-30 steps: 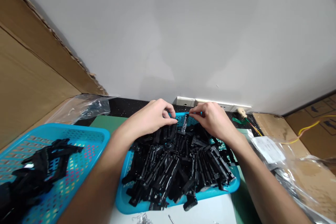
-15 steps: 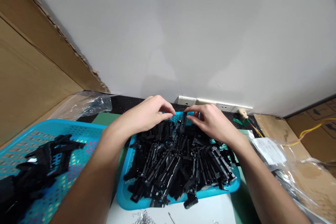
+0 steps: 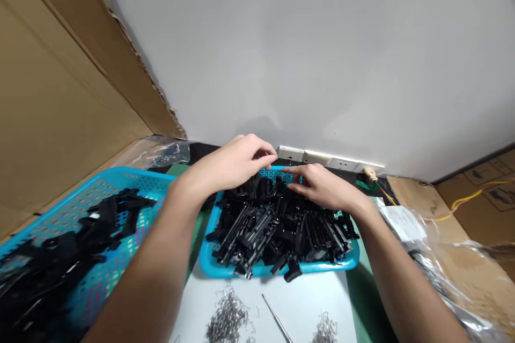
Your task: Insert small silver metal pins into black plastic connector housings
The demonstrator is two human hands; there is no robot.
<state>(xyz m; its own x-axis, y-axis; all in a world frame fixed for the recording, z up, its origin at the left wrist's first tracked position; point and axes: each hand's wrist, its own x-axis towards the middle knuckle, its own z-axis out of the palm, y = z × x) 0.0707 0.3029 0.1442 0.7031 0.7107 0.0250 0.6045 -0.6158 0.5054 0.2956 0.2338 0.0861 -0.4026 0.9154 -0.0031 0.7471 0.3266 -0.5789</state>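
A blue tray [image 3: 277,270] in the middle is heaped with black plastic parts [image 3: 277,220]. Both my hands are at its far end. My left hand [image 3: 233,163] hovers over the heap with fingers curled and thumb and fingertips pinched together; what they pinch is hidden. My right hand [image 3: 322,187] lies low on the parts, its fingers stretched out towards the left hand, and nothing shows in its grasp.
A second blue basket [image 3: 100,182] with black parts stands at the left beside a cardboard wall [image 3: 60,91]. Piles of small wire springs [image 3: 227,321] and a thin metal rod [image 3: 277,321] lie on white paper in front. Plastic bags [image 3: 442,262] and a power strip [image 3: 330,159] are at the right and back.
The upright black part held between both hands is no longer visible. My right hand has dropped flat onto the heap. The view has shifted, now showing the springs in front.
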